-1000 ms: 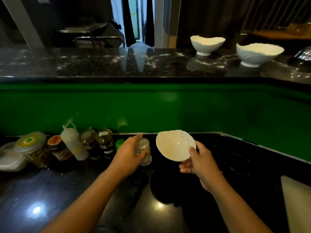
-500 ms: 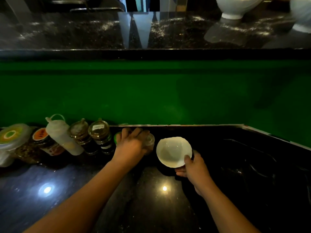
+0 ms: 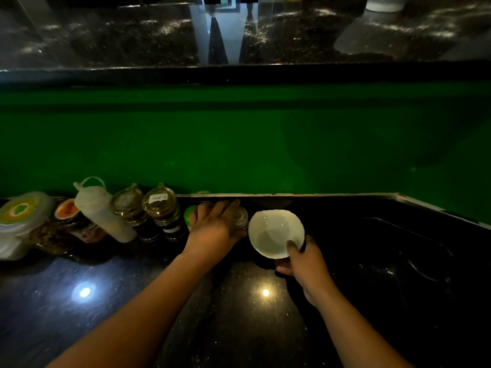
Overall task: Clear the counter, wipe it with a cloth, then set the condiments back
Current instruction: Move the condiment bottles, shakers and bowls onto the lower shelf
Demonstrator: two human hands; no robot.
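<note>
Fingers (image 3: 210,211) of the left hand (image 3: 215,229) curl over the top and side of a small glass jar (image 3: 241,217), gripping it from above at the back of the bench (image 3: 159,301). The hand covers the jar's base, so I cannot tell whether it has touched down. The right hand (image 3: 305,266) pinches a white bowl (image 3: 273,229) at its near rim, thumb (image 3: 291,248) inside and the other fingers underneath, with the bowl tipped so its empty inside faces the camera. That grip looks chosen for carrying the bowl one-handed while the left hand works. The bowl sits just right of the jar, almost touching it, and whether its foot rests on the bench is unclear. Just left of the left hand a green-capped container (image 3: 190,215) peeks out. Beyond it stand two labelled glass jars (image 3: 162,208), a white squeeze bottle (image 3: 98,208), an orange-lidded jar (image 3: 67,215) and a round tub (image 3: 21,212) with a yellow-green lid. All are lined up close together against the green backsplash (image 3: 239,142), probably to leave the front of the bench free. No cloth is in view. Judging by the tidy row, the condiments are being set back, and the jar seems meant for the next place in line. The polished surface could let glass slide if it is put down carelessly.
</note>
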